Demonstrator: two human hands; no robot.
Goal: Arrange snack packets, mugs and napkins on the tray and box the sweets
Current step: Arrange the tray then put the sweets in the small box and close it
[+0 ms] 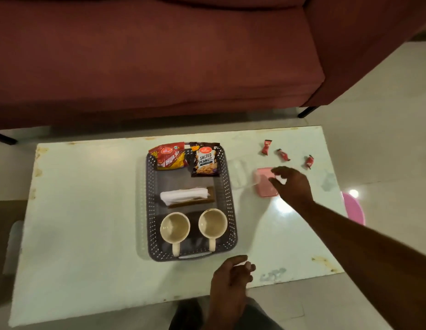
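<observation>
right hand (291, 184) open over pink box (264, 186) | left hand (232, 275) loosely curled, empty | 3 sweets (283, 155) on worktop (88, 210) | tray (227, 186) loaded

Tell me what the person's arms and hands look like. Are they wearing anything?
Both are bare. The right hand and its long forearm show no sleeve, glove, watch or ring. The left hand looks bare too, with no sleeve at its wrist.

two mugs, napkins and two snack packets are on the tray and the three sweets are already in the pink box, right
Not quite. The head view shows the three sweets lying loose on the table, beyond the pink box, not in it. The two mugs, napkins and two snack packets are on the tray as you said.
</observation>
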